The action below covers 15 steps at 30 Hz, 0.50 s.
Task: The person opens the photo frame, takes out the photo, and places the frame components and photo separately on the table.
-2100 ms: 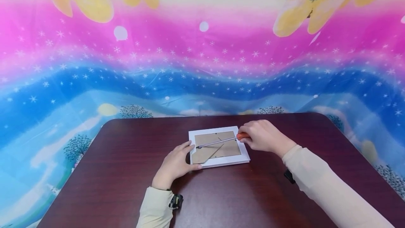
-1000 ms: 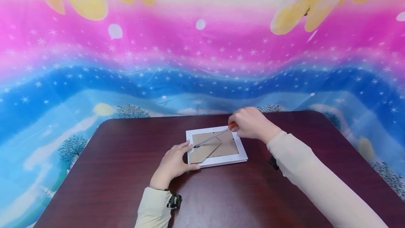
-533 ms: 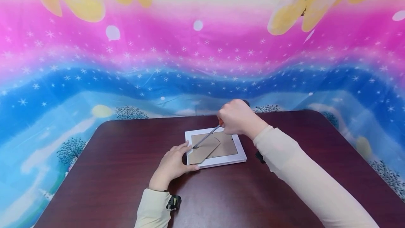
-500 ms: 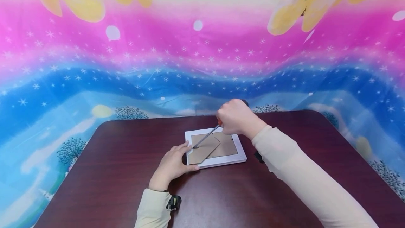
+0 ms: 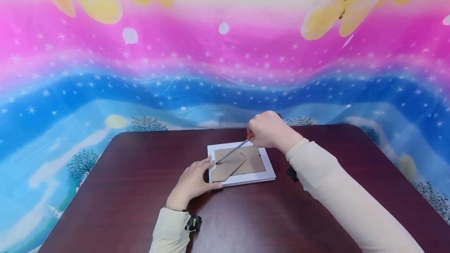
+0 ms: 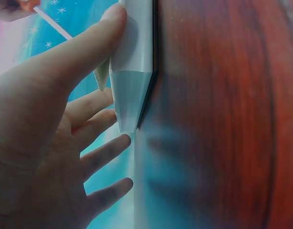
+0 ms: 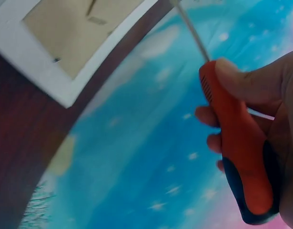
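A white picture frame (image 5: 249, 177) lies flat on the dark reddish-brown table (image 5: 140, 175), toward its far half, with its brown backing board (image 5: 254, 163) facing up. A brown support flap (image 5: 223, 171) slants across that board and reaches over the white border at the near left corner.

From where I stand, the left hand (image 5: 191, 182) is at the left end of the frame, spread wide, with the thumb set against the near edge and the fingers stretched along the left side. The wrist view shows the thumb touching the frame and at least one finger reaching its edge.

The right hand (image 5: 268, 128) is wrapped around a screwdriver (image 7: 239, 133), thumb laid along the top of its orange handle, which has dark side grips. The tool leans over the frame, handle high on the far right, metal shaft running down and left. Its tip meets the brown back close to the left hand's fingers; whether it sits on the flap or the board is too small to tell.

Both arms wear cream sleeves (image 5: 337, 186), with a black device (image 5: 193, 223) at the left wrist. Beyond the table hangs a pink and blue cloth (image 5: 218, 69) dotted with snowflakes.
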Motion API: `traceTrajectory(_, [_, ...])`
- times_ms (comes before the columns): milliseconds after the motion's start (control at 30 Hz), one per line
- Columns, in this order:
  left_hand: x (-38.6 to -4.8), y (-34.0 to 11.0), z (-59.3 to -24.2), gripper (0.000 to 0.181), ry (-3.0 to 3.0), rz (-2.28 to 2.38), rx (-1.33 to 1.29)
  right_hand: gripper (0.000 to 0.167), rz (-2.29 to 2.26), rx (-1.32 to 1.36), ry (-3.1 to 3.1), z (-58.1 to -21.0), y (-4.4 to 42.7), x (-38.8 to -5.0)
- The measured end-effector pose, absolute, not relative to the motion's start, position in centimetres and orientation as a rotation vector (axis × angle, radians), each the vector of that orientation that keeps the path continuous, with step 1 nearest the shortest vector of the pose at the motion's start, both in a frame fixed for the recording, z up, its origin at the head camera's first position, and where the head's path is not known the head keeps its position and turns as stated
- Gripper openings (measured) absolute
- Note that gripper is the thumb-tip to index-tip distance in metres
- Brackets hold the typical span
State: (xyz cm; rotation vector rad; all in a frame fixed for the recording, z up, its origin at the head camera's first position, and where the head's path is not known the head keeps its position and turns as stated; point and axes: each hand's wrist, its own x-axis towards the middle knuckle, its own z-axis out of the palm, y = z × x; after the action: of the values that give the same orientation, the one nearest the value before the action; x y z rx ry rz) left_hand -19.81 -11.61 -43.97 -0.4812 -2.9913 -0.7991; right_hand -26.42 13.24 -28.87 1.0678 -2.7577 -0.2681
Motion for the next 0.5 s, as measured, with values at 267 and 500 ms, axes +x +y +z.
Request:
traceTrajectory(267, [-19.7, -11.6, -44.3, 0.081, -2.987, -0.796, -0.492, 0.007, 0.035, 1.036, -2.912, -31.2, 15.7, -28.0])
traceTrajectory(500, [-19.8, -11.7, -44.0, 0.079, -2.969, -0.794, -0.498, 0.010, 0.025, 1.049, -2.856, -31.1, 15.5, -28.0])
